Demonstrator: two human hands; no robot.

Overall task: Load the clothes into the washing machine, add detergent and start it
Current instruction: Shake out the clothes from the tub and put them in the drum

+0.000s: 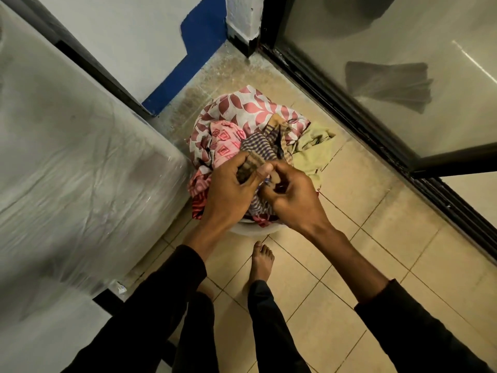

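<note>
Plastic-wrapped washing machine (80, 157): large white body under clear crinkled film, at the person's left, just beside the laundry. No lid, drum or controls can be made out in this view, so I cannot tell whether it is open; likely risk is the film catching on or blocking the lid once loading begins.
Glass door (390, 90): dark-framed, on the right, its track running close past the pile; a trailing cloth could snag there if swung wide.
Clothes pile (242, 125): the task's things, heaped on the tiled floor between machine and door, in a white basin (252, 230) whose rim only just shows. Leaf-print sheet on top at the back, pink patterned piece left, pale yellow-green cloth spilling over the right side onto the tiles.
Risk with the pile: the pieces look tangled; lifting one may drag others out, and the yellow cloth could be left behind.
Checked cloth (258, 149): blue-and-brown, at the front of the heap, bunched between both hands.
Left hand (231, 189): reaching down from a dark sleeve, fingers curled, thumb pressing a fold of the checked cloth.
Right hand (290, 195): palm down, fingers bent and pinching the same cloth, nearly touching the left.
Bare foot (262, 262): just beside the basin; dropped fabric could trip it.
</note>
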